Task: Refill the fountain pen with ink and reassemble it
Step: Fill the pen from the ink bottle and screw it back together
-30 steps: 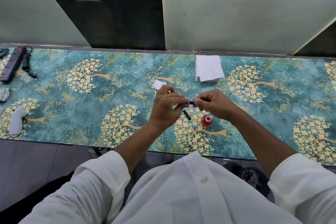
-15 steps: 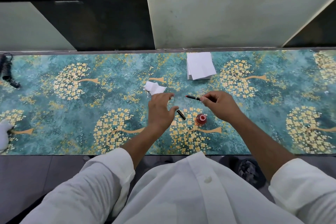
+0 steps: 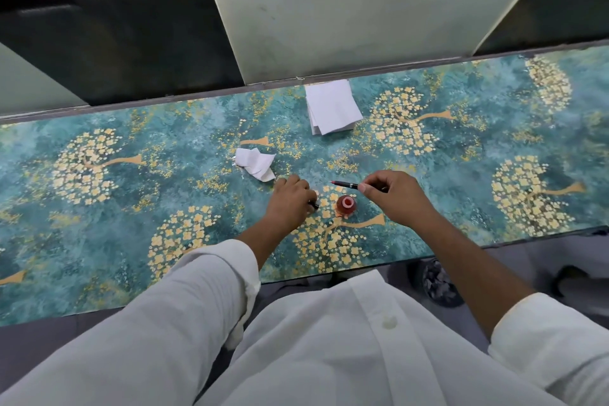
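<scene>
On a desk [image 3: 99, 241] covered in teal cloth patterned with gold trees, the person's right hand [image 3: 395, 196] pinches a slim black fountain pen section [image 3: 344, 184], red tip pointing left, above a small open red ink bottle [image 3: 346, 204] near the front edge. The left hand [image 3: 290, 201] closes on a black pen part [image 3: 314, 205] lying just left of the bottle, with crumpled white tissue [image 3: 257, 163] behind it and folded white paper [image 3: 331, 107] at the back edge.

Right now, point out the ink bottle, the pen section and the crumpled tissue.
ink bottle [image 3: 346, 203]: head view, on its red open top.
pen section [image 3: 344, 184]: head view, mid-shaft, left of the fingers holding it.
crumpled tissue [image 3: 256, 163]: head view, centre of the white wad.
</scene>
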